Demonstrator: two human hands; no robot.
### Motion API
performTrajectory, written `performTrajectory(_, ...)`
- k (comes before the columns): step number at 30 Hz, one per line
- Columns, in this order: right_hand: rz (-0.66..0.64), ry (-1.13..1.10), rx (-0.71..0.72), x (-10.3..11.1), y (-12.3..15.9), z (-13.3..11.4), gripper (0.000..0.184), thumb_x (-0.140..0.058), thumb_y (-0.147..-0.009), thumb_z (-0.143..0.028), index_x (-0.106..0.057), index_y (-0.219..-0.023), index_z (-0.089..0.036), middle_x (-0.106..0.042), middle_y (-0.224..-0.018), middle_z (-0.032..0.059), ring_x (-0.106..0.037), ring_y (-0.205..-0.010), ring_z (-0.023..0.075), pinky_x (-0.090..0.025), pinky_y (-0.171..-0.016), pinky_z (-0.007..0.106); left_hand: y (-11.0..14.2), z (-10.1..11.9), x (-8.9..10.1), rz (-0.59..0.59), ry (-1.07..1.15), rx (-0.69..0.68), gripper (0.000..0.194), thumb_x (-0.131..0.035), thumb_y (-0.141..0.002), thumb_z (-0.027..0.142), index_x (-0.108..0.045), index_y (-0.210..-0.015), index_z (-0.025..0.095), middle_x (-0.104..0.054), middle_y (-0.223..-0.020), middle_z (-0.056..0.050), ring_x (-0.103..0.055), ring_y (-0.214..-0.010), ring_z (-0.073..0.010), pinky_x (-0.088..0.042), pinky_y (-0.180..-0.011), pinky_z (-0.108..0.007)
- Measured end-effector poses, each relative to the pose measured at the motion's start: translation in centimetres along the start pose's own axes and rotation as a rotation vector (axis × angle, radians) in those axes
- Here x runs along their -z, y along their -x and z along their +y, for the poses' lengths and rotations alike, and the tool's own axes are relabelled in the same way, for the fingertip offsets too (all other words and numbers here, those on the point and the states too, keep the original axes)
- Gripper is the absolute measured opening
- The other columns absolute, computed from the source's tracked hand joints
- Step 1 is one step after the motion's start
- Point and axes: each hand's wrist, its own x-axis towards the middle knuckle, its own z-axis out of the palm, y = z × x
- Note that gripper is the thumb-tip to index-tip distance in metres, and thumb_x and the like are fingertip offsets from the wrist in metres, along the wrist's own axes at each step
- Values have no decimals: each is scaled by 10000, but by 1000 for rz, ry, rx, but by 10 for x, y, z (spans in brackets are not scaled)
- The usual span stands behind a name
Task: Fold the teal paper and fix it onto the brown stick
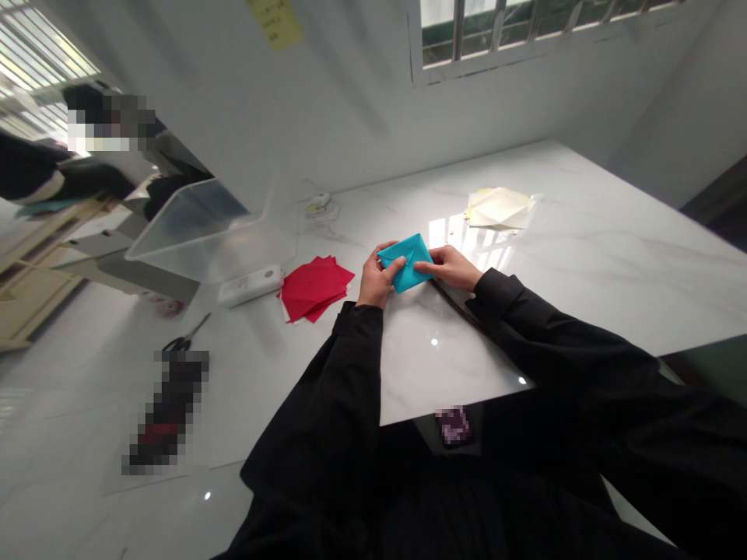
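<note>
Between my two hands is a folded piece of blue paper (412, 250), shaped like a small envelope with crease lines meeting near its middle. My left hand (378, 276) grips its left side, thumb lying on the front face. At the right edge, my right hand (452, 268) pinches the paper between thumb and fingers. The paper is held above the white marble-patterned table (417, 342). Left of my left hand lies a loose stack of red paper sheets (315, 288). Some of my fingers are hidden behind the blue paper.
Cream paper sheets (499, 208) lie at the back right. Leftward are a white power strip (250, 286), a clear plastic bin (198, 233), scissors (185, 336) and a blurred-out dark object (166, 416). A white cable (320, 204) sits by the wall. Another person (87, 167) is at far left.
</note>
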Motion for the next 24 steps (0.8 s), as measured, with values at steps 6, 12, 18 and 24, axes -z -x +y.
performTrajectory(6, 10, -6, 3, 1, 0, 1, 664, -744, -743, -785, -669, -759, -126, -568, -659, 12, -495, -647, 135, -370, -603, 272, -1, -1, 0, 10, -27, 2, 712, -985, -600, 469, -704, -1195, 196, -764, -983, -53, -716, -861, -190, -575, -771, -277)
performTrajectory(12, 60, -26, 4, 1, -2, 8, 664, -741, -765, -785, -724, -829, -124, -660, -720, 37, -561, -670, 154, -441, -627, 276, 2, 3, -1, -26, -86, -24, 674, -987, -602, 463, -733, -1163, 190, -754, -955, -48, -702, -857, -188, -560, -776, -271)
performTrajectory(18, 91, -64, 5, 1, -2, 10, 593, -796, -767, -701, -756, -899, -124, -719, -785, 51, -617, -711, 172, -498, -669, 287, 2, 2, -2, -89, -91, -31, 634, -977, -624, 452, -734, -1147, 191, -753, -967, -44, -693, -857, -183, -560, -781, -276)
performTrajectory(24, 115, -70, 6, 1, -2, 11, 527, -803, -777, -636, -754, -882, -122, -708, -760, 40, -610, -692, 165, -498, -654, 283, 3, 3, -2, -98, -107, -7, 673, -976, -618, 453, -707, -1179, 195, -759, -984, -45, -709, -888, -193, -568, -779, -270)
